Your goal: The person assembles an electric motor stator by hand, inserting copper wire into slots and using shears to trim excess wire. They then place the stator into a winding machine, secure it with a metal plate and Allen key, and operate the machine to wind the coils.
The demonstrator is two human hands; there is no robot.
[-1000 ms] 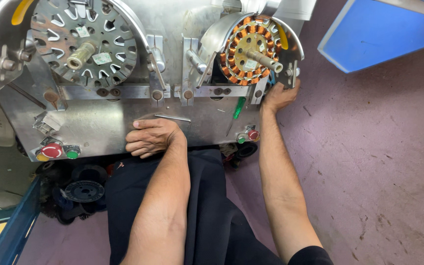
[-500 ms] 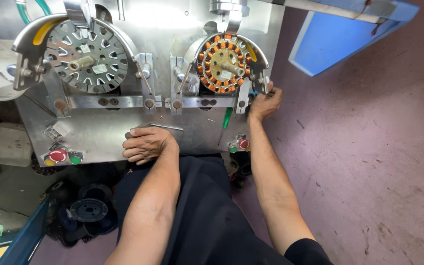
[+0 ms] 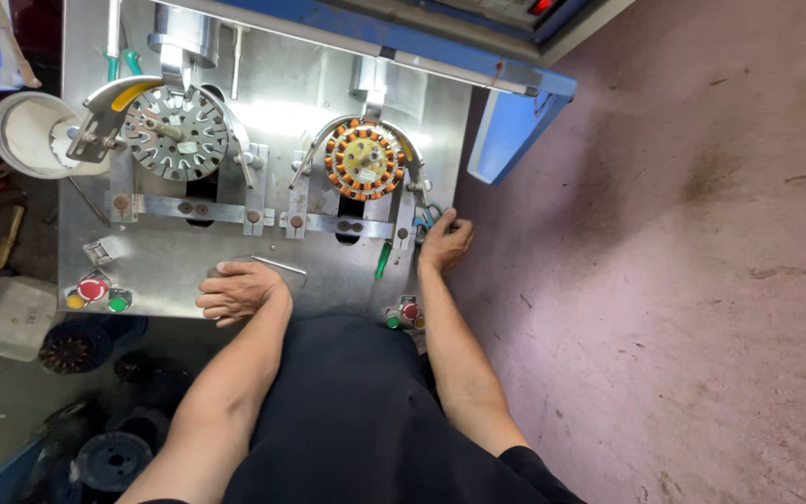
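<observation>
Copper-wound stator [image 3: 363,161] sits in the right-hand fixture of the steel machine plate [image 3: 170,266]. My right hand [image 3: 444,243] closes around the blue-handled snips [image 3: 429,216] beside it; left hand [image 3: 235,291] rests loosely curled on the plate. Looks like wire trimming comes next, needing a careful reach.

A workshop; steel winding machine [image 3: 263,257] holding stators [image 3: 362,161]; stained concrete floor [image 3: 683,280].

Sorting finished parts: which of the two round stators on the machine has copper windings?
The right stator, orange with copper coils, above the right hand. The left stator is bare grey metal.
</observation>
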